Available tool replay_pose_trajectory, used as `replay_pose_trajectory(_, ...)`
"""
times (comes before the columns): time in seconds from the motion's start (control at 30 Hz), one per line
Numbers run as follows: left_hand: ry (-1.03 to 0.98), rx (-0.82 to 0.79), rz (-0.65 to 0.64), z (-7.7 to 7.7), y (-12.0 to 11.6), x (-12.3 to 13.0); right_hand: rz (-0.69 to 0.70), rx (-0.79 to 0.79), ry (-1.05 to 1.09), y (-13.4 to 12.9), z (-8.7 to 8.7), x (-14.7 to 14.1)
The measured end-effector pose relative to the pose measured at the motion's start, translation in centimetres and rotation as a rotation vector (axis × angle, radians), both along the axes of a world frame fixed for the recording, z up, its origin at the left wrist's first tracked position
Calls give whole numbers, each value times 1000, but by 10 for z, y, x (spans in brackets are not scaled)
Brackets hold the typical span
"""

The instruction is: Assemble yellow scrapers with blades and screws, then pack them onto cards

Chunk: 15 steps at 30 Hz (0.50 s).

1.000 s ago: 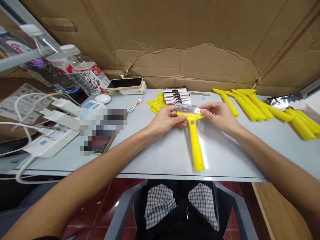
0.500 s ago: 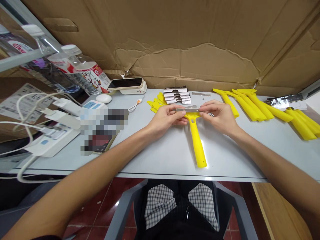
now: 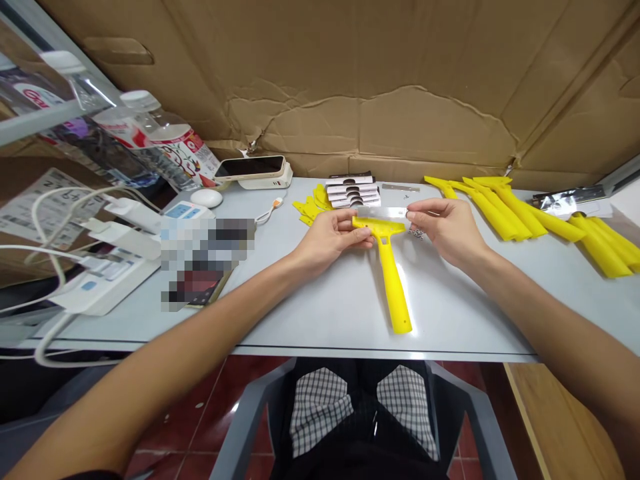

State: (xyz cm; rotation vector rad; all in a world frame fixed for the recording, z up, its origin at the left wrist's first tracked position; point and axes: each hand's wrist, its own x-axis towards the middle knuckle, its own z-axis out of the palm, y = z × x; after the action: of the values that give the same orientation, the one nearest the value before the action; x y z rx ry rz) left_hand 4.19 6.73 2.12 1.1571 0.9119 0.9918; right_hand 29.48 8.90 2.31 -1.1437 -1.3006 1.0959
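In the head view, my left hand grips the left end of the wide head of a yellow scraper handle, whose grip points toward the table's front edge. My right hand pinches the right end of a flat metal blade. The blade lies along the far side of the yellow head, and its left end reaches my left fingers. Small metal screws lie on the table beside my right fingertips.
Behind my hands are stacked black-and-white packets, small yellow parts and another metal strip. Several yellow handles lie at right. A phone, power strips and bottles stand left.
The blade has shifted back off the yellow head, uncovering its top face. My right hand has moved slightly right with the blade's end, and more screws show below it.
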Motion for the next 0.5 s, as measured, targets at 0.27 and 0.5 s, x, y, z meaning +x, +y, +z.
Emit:
replay_pose_trajectory(0.27,-4,18,-5,1,0,0,-1,-1,28,2,-3,-1)
replay_pose_trajectory(0.5,6,21,13,4,-4,3,19,-2,-71,0,-13,-3)
